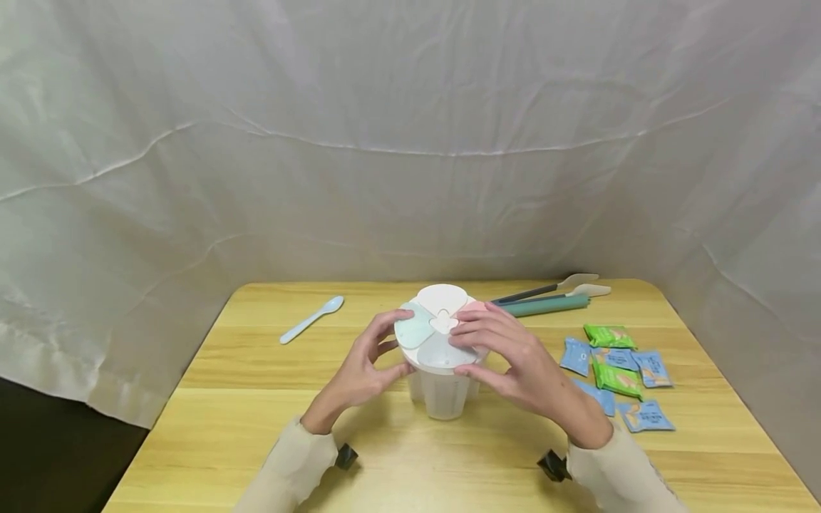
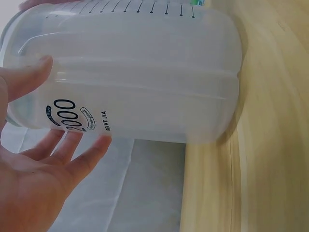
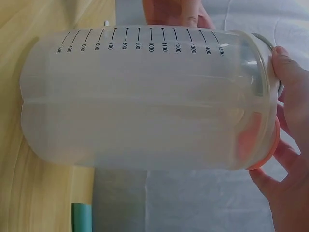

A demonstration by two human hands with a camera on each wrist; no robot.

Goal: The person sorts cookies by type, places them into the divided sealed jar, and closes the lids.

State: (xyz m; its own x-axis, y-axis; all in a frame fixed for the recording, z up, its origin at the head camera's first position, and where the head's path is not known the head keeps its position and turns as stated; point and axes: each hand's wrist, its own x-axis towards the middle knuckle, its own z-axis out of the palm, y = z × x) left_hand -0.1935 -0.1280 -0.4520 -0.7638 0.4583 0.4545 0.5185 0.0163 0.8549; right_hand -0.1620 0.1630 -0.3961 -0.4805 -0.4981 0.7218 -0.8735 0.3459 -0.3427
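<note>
A translucent plastic food storage canister (image 1: 445, 396) stands upright on the table, with measuring marks and "2000" printed on its wall. Its round lid (image 1: 442, 298) has petal-shaped flaps in white, mint, pink and pale grey. My left hand (image 1: 359, 363) holds the canister's upper left side, thumb and fingers spread around the wall in the left wrist view. On the right, my right hand (image 1: 513, 349) grips the lid, fingers over its top and thumb at the front rim. Every flap appears down; the pink one is partly hidden by my fingers.
A pale blue spoon (image 1: 312, 320) lies left of the canister. Behind it to the right are green-and-grey tongs (image 1: 545, 303) with light tips. Several blue packets (image 1: 644, 415) and green packets (image 1: 617, 379) lie at the right. A grey curtain (image 1: 410, 142) rises behind the table.
</note>
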